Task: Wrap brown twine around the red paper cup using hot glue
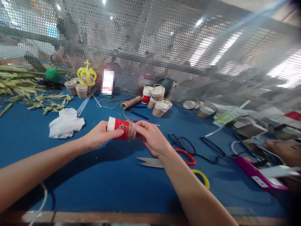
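A red and white paper cup [117,126] is held on its side over the blue table, white rim to the left. Several turns of brown twine [131,130] wrap its right end. My left hand [100,135] is closed round the rim end, thumb lying along the red wall. On the wound end, my right hand [150,135] has its thumb and fingers pinched at the twine; some of its fingertips are hidden behind the cup. A strand runs up from the cup to the twine roll [131,102] lying behind it. Scissors [152,162] with red and yellow handles lie under my right forearm.
Twine-wrapped cups [161,107] stand at the back, beside a mesh screen [131,40]. A crumpled white cloth [66,123] lies left, near dried plant strips [16,84] and a yellow crown-shaped piece [87,75]. Black cords [183,142] and a purple power strip [256,172] are right.
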A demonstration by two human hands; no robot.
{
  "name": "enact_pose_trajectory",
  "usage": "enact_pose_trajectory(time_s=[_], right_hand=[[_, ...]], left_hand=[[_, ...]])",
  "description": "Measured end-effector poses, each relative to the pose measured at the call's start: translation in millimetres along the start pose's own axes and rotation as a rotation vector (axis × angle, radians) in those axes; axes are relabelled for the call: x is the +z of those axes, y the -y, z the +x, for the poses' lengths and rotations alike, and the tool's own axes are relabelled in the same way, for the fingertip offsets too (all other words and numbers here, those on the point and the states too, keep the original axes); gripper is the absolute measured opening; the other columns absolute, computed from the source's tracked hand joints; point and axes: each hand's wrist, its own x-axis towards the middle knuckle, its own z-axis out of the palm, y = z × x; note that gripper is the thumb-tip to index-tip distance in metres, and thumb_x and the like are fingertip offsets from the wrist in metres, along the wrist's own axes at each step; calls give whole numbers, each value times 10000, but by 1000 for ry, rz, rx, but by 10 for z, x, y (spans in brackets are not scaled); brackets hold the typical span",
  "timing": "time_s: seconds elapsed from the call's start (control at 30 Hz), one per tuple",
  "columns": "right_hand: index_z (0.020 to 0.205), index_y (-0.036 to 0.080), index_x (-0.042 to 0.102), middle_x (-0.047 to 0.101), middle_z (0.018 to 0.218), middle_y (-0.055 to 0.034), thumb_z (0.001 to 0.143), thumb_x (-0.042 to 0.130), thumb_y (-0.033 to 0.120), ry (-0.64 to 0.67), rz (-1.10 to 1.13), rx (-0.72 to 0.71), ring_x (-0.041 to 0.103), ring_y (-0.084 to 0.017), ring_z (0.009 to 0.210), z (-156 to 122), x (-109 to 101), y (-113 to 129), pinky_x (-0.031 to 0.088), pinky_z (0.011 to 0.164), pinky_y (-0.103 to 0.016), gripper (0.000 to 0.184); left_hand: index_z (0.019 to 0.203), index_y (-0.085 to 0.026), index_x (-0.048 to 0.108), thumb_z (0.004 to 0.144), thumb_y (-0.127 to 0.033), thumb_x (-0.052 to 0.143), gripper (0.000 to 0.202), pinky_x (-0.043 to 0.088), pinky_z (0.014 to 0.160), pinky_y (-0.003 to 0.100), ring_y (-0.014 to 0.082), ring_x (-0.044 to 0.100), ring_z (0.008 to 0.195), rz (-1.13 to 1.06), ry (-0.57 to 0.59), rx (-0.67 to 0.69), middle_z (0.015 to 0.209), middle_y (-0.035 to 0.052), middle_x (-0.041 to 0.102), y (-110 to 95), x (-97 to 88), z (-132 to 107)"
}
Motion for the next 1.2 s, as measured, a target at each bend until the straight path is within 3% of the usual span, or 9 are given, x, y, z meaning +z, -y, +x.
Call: enact_pose_trajectory(time_s=[0.1,0.17,0.4,0.57,0.67,0.77,0.93,1.1,1.2], right_hand=[[636,175,468,471,566,51,705,571,325,32,-207,-133,422,-76,525,-46,9,35,355,524,-223,194],[635,176,472,463,566,54,708,573,304,105,-313,-160,409,-75,524,-67,7,56,344,518,-218,179],[651,167,510,530,593,26,753,519,362,166,-246,-27,486,-95,565,-34,-36,46,389,556,-230,221],[629,168,510,518,583,31,738,545,353,178,-406,-99,466,-91,544,-32,-63,41,374,527,-224,218],[684,167,533,552,629,9,740,539,384,70,-521,-173,494,-110,577,-3,-89,0,391,536,-238,224],[798,154,577,622,782,-50,803,452,381,-39,-518,-215,562,-150,728,30,-101,-37,435,661,-287,260],[979,185,597,597,1085,-58,874,335,335,107,-416,-239,518,-148,1034,-32,-11,17,362,913,-318,320],[1046,193,569,582,1116,-50,886,290,387,203,-325,-276,517,-137,1041,-128,110,73,371,927,-313,376],[1061,189,553,575,1126,-55,880,303,398,164,-278,-266,516,-147,1041,-97,93,29,389,914,-320,373]], left_hand=[[788,-116,669,683,-289,614,210,452,616,227,129,593,622,-296,21,-204,723,63,678,-46,-44,63],[743,-105,669,683,-310,608,223,451,559,222,126,586,565,-351,10,-278,671,66,671,-40,-59,88],[726,-97,674,625,-231,675,168,433,534,200,114,574,534,-164,-45,-107,627,46,670,40,-39,53],[775,-102,684,638,-238,666,194,465,615,236,144,617,619,-270,59,-255,738,93,693,4,-59,68],[796,-105,684,638,-230,668,202,464,664,242,143,624,653,-247,28,-239,761,94,696,24,-62,81],[786,-110,683,627,-215,674,191,450,653,225,128,615,650,-167,23,-183,754,75,696,57,-46,72],[724,-126,679,623,-247,674,158,419,577,204,112,582,589,-50,25,-163,679,45,679,83,-12,37],[747,-129,675,623,-319,664,228,413,562,232,146,573,597,82,69,-120,668,48,666,126,27,7],[709,-131,664,630,-341,656,224,401,551,222,132,553,576,120,54,-121,647,36,653,156,39,0]])
